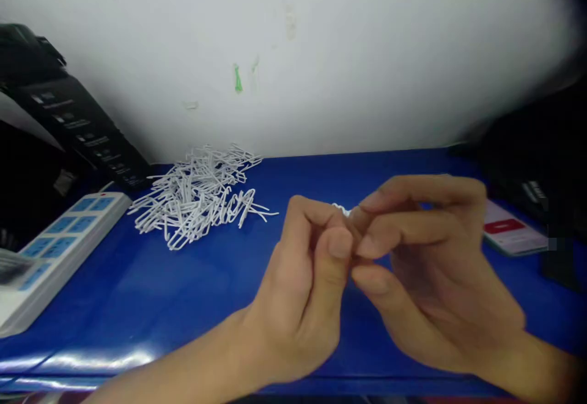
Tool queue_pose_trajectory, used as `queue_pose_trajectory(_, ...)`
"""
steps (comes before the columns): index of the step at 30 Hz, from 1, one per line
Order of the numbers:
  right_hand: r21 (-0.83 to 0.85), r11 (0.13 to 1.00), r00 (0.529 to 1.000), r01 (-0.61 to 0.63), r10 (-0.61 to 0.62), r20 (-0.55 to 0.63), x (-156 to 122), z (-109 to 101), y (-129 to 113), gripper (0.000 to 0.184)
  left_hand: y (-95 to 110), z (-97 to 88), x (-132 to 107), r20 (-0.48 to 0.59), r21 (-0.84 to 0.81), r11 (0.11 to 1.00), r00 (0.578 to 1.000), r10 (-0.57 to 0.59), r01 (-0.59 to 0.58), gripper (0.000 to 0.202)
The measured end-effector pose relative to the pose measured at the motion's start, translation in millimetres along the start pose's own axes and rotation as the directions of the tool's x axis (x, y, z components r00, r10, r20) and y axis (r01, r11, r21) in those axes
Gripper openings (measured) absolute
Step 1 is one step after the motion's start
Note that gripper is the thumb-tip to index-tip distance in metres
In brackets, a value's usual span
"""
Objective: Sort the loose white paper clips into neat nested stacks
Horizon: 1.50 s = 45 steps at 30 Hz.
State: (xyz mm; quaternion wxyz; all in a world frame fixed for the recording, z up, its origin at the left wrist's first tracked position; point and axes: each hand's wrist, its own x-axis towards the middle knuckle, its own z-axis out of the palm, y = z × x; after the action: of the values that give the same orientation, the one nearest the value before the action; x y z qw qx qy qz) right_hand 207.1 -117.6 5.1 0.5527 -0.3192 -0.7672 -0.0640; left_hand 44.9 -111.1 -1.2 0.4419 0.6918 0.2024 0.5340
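In front of me, above the blue tabletop, my left hand (305, 288) is closed, its thumb and bent forefinger pinched together. A small bit of thin white twisted wire (342, 209) shows just past the fingertips, and most of it is hidden by them. My right hand (428, 269) meets the left at the fingertips, its thumb and fingers curled in around the same spot. Whether the right fingers grip the wire firmly is hard to see. To the left lies a loose pile of thin white bent wires (197, 196), apart from both hands.
A white power strip (59, 251) with blue labels lies at the left. Behind it leans a black box with white print (77, 117). A phone with a red patch on its screen (513, 228) rests at the right, beside dark objects. A pale wall (348, 74) bounds the blue table (183, 306).
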Motion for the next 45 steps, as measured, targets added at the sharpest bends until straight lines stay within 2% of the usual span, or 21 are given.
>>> queue_pose_trajectory(5,-0.019,1.0,1.0,0.009,-0.009,-0.015,0.4,-0.3,-1.8,0.017,-1.4,-3.4,0.6,0.013,0.017,0.999,0.999,0.037,-0.037,0.015)
queue_pose_trajectory(10,-0.084,0.996,1.0,-0.017,0.016,-0.009,1.6,-0.7,-5.2,0.013,-3.3,-3.5,0.6,0.018,0.037,0.996,0.997,0.078,-0.079,0.011)
queue_pose_trajectory(21,-0.105,0.99,0.995,0.098,-0.097,0.015,4.5,-1.7,-4.9,0.015,-5.9,-3.2,2.0,0.023,0.092,0.984,0.988,0.154,-0.155,0.008)
queue_pose_trajectory(25,-0.126,0.991,0.999,0.035,-0.031,0.035,3.4,-3.2,-5.2,0.017,-5.1,-3.3,3.4,0.036,0.087,0.98,0.984,0.177,-0.179,0.005)
queue_pose_trajectory(28,-0.128,0.984,0.992,0.124,-0.12,0.038,3.2,-4.3,-5.1,0.016,-4.8,-1.9,2.2,0.026,0.087,0.982,0.986,0.163,-0.165,0.005)
queue_pose_trajectory(31,-0.139,0.99,0.999,0.024,-0.018,0.043,3.4,-3.1,-3.5,0.015,-5.6,0.5,-1.1,0.056,0.05,0.989,0.989,0.135,-0.138,0.003)
queue_pose_trajectory(32,-0.129,0.991,0.999,-0.033,0.038,0.032,3.4,-2.3,-2.6,0.015,-5.8,1.6,-2.3,0.065,0.026,0.992,0.991,0.119,-0.121,0.004)
queue_pose_trajectory(35,-0.072,0.996,0.993,-0.061,0.053,-0.105,3.1,-0.1,-0.3,0.011,-3.2,4.0,-3.5,0.083,-0.061,0.998,0.996,0.016,-0.011,0.011)
queue_pose_trajectory(39,-0.041,0.994,0.993,-0.105,0.102,-0.061,3.0,-1.6,-3.6,0.005,9.4,1.2,4.1,0.109,-0.262,0.947,0.981,-0.162,0.186,0.023)
queue_pose_trajectory(43,-0.074,0.995,0.997,-0.073,0.07,-0.043,5.5,-6.3,-5.7,0.005,22.2,-6.7,14.0,0.216,-0.362,0.822,0.897,-0.386,0.441,0.031)
queue_pose_trajectory(45,-0.062,0.997,0.998,-0.055,0.053,-0.031,7.3,-8.5,-4.2,0.004,24.2,-10.1,16.4,0.284,-0.398,0.766,0.862,-0.42,0.505,0.032)
